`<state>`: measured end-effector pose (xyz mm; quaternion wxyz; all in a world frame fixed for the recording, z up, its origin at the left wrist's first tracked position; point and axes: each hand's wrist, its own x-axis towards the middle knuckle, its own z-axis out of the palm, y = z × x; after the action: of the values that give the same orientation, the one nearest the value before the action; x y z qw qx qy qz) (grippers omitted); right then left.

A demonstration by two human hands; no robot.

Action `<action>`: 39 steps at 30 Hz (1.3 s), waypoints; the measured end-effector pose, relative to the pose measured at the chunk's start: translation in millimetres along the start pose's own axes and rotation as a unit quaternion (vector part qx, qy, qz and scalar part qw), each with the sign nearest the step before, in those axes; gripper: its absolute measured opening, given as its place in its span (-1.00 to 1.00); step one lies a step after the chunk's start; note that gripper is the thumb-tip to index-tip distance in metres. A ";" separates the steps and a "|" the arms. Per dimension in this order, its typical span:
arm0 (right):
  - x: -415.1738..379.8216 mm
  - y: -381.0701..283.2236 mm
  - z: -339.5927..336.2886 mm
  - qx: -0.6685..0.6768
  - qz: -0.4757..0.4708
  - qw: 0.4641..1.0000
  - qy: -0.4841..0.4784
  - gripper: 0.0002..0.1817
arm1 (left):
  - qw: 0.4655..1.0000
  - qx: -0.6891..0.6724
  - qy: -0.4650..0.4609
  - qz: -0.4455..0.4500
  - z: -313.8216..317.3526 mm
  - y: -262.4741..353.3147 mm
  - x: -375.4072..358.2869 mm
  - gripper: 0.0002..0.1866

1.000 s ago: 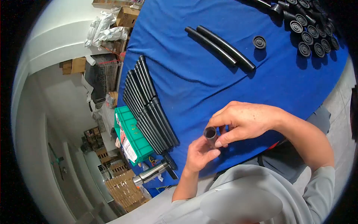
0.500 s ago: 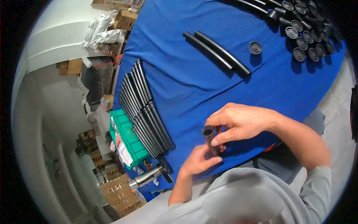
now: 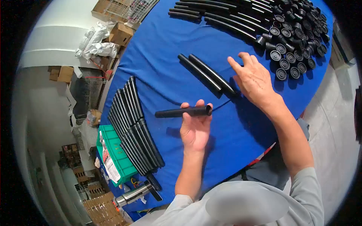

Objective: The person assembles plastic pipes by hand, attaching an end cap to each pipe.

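A black tube (image 3: 181,112) lies across the fingers of my left hand (image 3: 196,130), its hollow end facing right, held above the blue cloth. My right hand (image 3: 254,81) is stretched out to the right of two black tubes (image 3: 205,75) lying side by side. Its fingers are curved and apart, with nothing visible between them. The round black cap seen earlier by those tubes is not visible now; my right hand covers that area.
A pile of round black caps (image 3: 290,58) sits at the far right, beside more black tubes (image 3: 230,24). Stacked tubes (image 3: 137,132) lie on the left, next to a green crate (image 3: 122,162) and a shiny metal cylinder (image 3: 134,195).
My left hand has moved up and left with the tube, which has turned from upright to lying sideways. My right hand has let go of it and moved away toward the tubes.
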<state>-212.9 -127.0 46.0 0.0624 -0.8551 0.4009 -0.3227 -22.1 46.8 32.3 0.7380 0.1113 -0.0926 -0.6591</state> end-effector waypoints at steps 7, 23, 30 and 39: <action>-1.1 15.4 1.6 -0.067 -0.002 0.992 -0.103 -0.77 | 0.997 -0.070 0.004 0.020 -52.1 7.6 31.5 -0.65; -7.9 -11.0 -29.8 0.494 0.257 0.811 -0.176 -0.64 | 0.989 0.121 -0.002 0.081 -32.2 -0.1 38.1 -0.71; -10.3 -50.5 -12.2 0.596 0.241 0.733 -0.224 -0.47 | 0.990 0.099 0.025 0.096 -28.1 -0.2 34.7 -0.64; -18.2 -57.5 -0.3 0.516 0.209 0.804 -0.211 -0.54 | 0.989 0.098 0.015 0.112 -27.7 -3.5 37.3 -0.65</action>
<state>-184.5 -75.2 58.1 0.6430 -0.6392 0.3217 -0.2729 -13.3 10.5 4.4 0.7937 0.1816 -0.1576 -0.5587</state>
